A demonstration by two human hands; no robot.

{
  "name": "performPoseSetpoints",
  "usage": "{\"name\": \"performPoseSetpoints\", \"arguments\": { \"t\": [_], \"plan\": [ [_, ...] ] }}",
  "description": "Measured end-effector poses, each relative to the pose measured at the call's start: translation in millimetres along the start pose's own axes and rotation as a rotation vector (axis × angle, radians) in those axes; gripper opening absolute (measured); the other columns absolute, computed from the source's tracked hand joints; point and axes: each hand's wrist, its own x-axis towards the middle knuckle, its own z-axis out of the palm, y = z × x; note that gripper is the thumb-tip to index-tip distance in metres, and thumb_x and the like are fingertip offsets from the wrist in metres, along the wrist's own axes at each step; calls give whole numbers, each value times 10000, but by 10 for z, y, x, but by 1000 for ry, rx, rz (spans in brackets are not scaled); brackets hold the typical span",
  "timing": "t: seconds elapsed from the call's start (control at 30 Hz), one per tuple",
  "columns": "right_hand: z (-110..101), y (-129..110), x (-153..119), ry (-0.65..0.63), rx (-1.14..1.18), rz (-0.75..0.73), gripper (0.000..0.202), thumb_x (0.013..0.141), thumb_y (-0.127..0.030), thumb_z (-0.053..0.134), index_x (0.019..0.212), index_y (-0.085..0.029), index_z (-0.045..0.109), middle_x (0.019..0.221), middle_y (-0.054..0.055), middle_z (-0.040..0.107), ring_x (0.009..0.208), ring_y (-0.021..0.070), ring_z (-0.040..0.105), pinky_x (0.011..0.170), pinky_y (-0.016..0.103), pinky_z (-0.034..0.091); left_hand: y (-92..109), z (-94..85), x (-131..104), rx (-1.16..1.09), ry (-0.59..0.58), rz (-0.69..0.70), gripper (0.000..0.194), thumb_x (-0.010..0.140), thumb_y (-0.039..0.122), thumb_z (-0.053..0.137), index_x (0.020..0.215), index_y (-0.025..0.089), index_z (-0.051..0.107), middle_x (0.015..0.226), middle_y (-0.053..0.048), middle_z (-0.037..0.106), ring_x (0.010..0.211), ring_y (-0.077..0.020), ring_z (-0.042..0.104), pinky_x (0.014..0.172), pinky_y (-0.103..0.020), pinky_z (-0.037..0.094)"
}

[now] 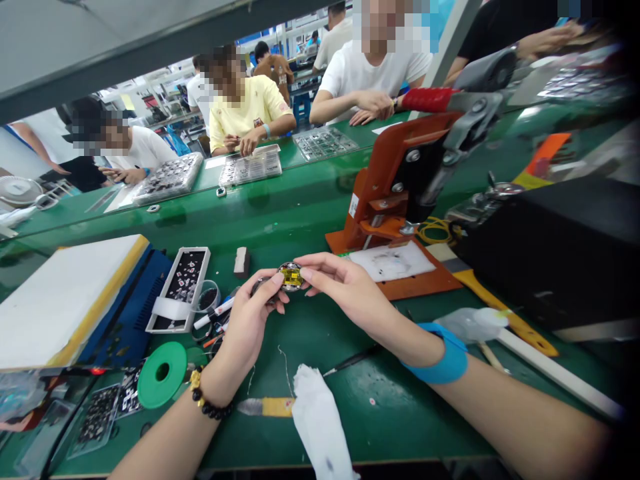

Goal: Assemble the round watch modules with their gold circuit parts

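We pinch the small round metal part with its yellow centre [291,276] between left hand [249,319] and right hand [345,288] fingertips above the green bench mat [320,333] (a light grip); it could slip and drop.

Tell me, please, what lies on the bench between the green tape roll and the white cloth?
In the head view, the left hand and its beaded wrist cross between green tape roll and white cloth.

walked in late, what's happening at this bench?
A person at a green bench holds a small round part with a yellow centre between the fingertips of both hands, left hand and right hand, just above the surface. An orange hand press stands behind it, a parts tray to the left. Other people sit across the bench with trays of their own.
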Motion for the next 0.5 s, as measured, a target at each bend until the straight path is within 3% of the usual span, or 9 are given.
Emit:
{"name": "performPoseSetpoints", "arguments": {
  "t": [0.5],
  "plan": [
    [-5, 14, 5, 55, 36, 31, 306, 873, -415, 745, 1102, -212, 736, 1081, 73, 764, 909, 187, 731, 773, 340, 658, -13, -33, -3, 10, -47, 5, 256, 873, 400, 737, 947, 155, 723, 826, -38, 619, 753, -137, 573, 597, -214, 464]
  ]
}}
